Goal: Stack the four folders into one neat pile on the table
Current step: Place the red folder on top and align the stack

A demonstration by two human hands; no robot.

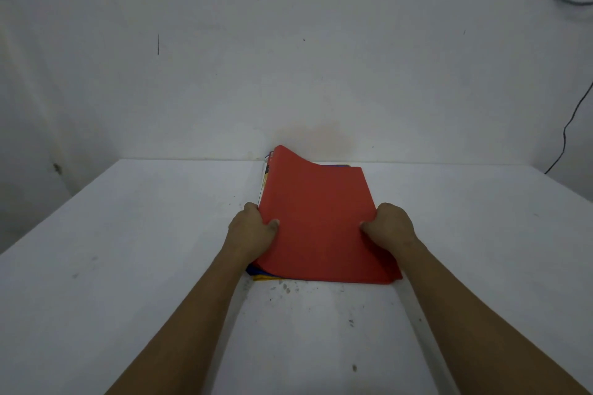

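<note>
A red folder (pixel 316 218) lies on top of a pile in the middle of the white table (pixel 128 250). Its far left corner curls upward. Below it, blue and yellow folder edges (pixel 261 275) peek out at the near left corner, and more edges show along the far left side. My left hand (pixel 253 231) grips the pile's left edge, thumb on the red cover. On the right edge sits my right hand (pixel 390 228), gripping the same way. How many folders lie under the red one is hidden.
The table's far edge meets a white wall just behind the pile. A black cable (pixel 568 131) hangs down the wall at the far right. Dark smudges (pixel 284 290) mark the tabletop in front of the pile.
</note>
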